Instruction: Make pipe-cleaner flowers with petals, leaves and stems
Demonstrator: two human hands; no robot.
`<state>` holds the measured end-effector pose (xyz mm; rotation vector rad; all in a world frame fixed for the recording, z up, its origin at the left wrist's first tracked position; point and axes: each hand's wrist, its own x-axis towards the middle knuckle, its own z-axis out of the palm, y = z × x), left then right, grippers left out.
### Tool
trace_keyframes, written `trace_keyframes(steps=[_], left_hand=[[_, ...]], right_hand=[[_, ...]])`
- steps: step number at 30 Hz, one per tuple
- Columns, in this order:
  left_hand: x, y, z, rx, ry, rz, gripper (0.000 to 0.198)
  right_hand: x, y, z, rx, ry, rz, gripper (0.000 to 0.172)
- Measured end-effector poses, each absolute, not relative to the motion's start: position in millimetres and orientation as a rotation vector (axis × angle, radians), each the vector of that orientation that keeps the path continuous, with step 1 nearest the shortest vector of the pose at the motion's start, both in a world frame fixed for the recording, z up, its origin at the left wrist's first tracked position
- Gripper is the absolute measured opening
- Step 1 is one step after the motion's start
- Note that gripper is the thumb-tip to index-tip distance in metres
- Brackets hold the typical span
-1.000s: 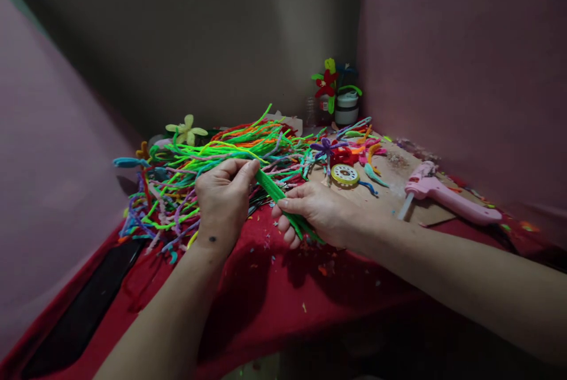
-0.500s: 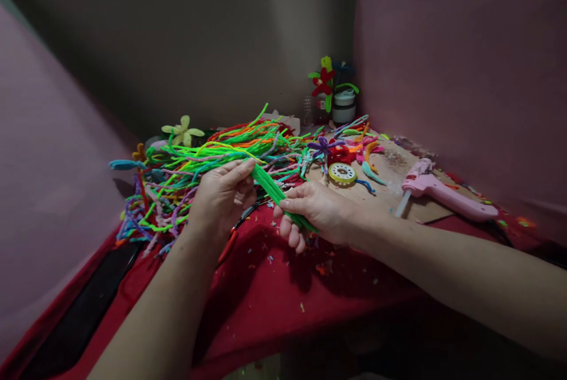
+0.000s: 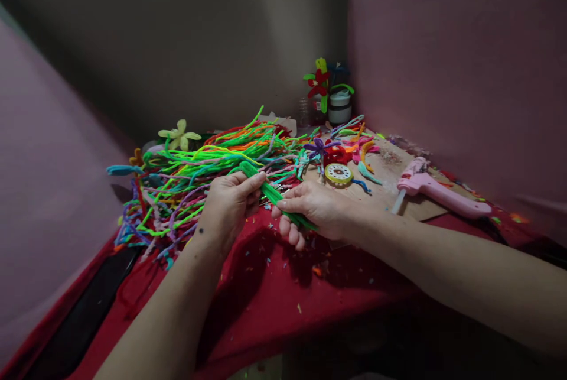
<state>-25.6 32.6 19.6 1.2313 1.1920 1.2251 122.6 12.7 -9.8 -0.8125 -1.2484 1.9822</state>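
Your left hand (image 3: 227,201), right hand (image 3: 315,205): both pinched closed on green strips (image 3: 270,194); slack grip could let strips splay.

A heap of pipe cleaners (image 3: 230,152) lies at the rear left of the table (image 3: 266,315); before it, a bundle (image 3: 271,193) spans left hand (image 3: 233,203) to right hand (image 3: 316,208). At right, a spool (image 3: 339,174) lies on a board (image 3: 384,168), a glue gun (image 3: 449,194) across its edge; a container (image 3: 340,110) stands behind.

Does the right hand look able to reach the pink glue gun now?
Probably yes: nothing seems to stand between the right hand and the pink glue gun, but that hand holds green strips.
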Motion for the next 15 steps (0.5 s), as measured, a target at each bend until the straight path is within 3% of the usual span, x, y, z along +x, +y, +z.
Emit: trace_keyframes(steps=[11, 15], left_hand=[[-26.5, 34.7, 12.2, 1.460, 1.300, 1.363, 0.033], [-26.5, 35.9, 15.1, 1.210, 1.118, 1.173, 0.029]], right_hand=[[121.4, 10.2, -9.8, -0.849, -1.164, 1.965, 0.025], [121.8, 9.6, -9.1, -0.887, -1.161, 1.949, 0.023]])
